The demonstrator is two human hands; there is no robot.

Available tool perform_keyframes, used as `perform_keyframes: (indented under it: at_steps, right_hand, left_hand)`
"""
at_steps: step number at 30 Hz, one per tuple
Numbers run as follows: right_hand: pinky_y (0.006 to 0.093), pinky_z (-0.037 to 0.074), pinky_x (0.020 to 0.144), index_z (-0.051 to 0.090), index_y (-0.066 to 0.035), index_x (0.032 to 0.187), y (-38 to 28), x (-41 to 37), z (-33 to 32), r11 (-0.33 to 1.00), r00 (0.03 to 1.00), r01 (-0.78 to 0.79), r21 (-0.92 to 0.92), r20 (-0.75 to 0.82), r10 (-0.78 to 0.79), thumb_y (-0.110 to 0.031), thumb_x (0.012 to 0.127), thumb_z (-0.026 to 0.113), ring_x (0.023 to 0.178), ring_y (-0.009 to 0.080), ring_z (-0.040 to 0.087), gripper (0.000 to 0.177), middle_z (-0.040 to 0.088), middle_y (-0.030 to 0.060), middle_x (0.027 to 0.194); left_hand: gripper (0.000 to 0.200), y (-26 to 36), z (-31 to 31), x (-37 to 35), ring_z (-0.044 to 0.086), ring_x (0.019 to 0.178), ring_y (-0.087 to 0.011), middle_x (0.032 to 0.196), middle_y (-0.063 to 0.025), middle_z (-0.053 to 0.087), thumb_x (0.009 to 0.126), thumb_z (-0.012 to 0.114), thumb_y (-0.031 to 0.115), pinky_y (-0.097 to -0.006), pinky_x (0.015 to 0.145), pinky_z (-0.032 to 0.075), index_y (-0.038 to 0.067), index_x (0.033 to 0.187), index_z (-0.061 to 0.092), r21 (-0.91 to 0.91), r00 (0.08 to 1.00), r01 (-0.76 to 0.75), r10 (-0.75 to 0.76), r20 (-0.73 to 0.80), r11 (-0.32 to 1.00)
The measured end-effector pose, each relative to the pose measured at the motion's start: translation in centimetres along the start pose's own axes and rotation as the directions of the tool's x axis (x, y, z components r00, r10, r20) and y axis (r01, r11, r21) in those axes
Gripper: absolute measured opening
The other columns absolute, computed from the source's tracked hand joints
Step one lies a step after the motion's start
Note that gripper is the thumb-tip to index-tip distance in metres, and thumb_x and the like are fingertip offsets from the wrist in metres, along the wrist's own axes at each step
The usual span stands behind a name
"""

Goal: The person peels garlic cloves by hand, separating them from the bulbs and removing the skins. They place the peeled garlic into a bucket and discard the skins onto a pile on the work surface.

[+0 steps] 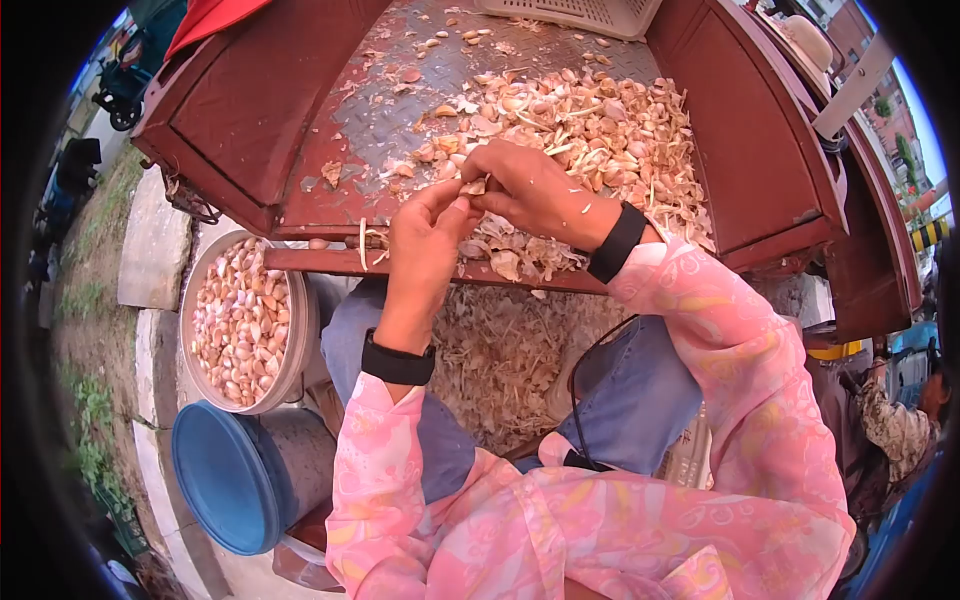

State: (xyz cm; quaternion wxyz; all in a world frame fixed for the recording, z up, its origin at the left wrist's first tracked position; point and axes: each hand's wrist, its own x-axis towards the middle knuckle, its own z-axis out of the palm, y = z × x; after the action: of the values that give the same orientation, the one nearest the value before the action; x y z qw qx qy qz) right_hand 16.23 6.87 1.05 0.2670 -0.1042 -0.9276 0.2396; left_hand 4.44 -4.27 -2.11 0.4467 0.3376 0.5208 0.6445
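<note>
Above the front edge of a red metal cart bed (330, 215), my two hands meet at the fingertips. A garlic clove (474, 187) is pinched between them, partly covered by the fingers. My left hand (425, 230) has its thumb and fingers closed at the clove's near side. From the right, my right hand (535, 190) bends over with its fingers closed on the same clove. Behind and to the right of the hands spreads a pile of garlic cloves and papery skins (600, 130). Small white bits stick to the back of my right hand.
A white bucket (300, 330) full of garlic cloves (238, 325) stands at left, with a blue-lidded bucket (225, 480) nearer. Garlic skins (500, 360) lie heaped between my knees. A beige plastic basket (580, 15) sits at the bed's far end. Red side panels (750, 120) flank the bed.
</note>
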Motion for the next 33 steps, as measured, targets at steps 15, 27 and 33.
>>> perform_keyframes:
  at_steps: [15,27,33]
  right_hand:
    - [0.0271,0.041,0.053,0.053,-0.002,0.083,1.3,-2.9,-1.5,0.958,0.975,-0.199,0.207,0.139,0.173,-0.013,0.075,0.069,0.059,0.0110,0.050,0.020,0.052,0.0046,0.065]
    - [0.0308,0.046,0.061,0.051,-0.003,0.099,-2.3,-3.5,-0.1,0.982,0.999,-0.037,0.185,0.039,0.030,-0.015,0.075,0.066,0.074,0.0236,0.056,0.030,0.053,0.0108,0.082]
    - [0.0361,0.043,0.055,0.049,-0.006,0.091,-3.0,-3.4,-0.9,0.997,0.998,0.018,-0.079,-0.052,-0.022,-0.027,0.077,0.064,0.071,0.0272,0.055,0.029,0.051,0.0104,0.079]
  left_hand:
    - [0.014,0.2,-0.4,-1.0,0.054,0.059,-0.0054,0.074,-0.0018,0.060,0.084,0.061,0.012,-0.0157,0.052,0.044,0.001,0.092,0.057,-0.107,0.980,0.181,-0.170,0.106,0.978]
    - [0.015,-1.3,1.5,-2.6,0.059,0.082,-0.0181,0.090,-0.0072,0.058,0.091,0.048,0.013,-0.0271,0.071,0.053,0.002,0.098,0.053,-0.664,0.962,0.253,-0.256,0.094,0.704]
    - [0.013,-1.7,2.4,-3.5,0.054,0.073,-0.0122,0.084,-0.0052,0.056,0.090,0.043,0.011,-0.0213,0.059,0.046,0.001,0.096,0.050,-0.635,0.978,0.208,-0.180,0.109,0.744]
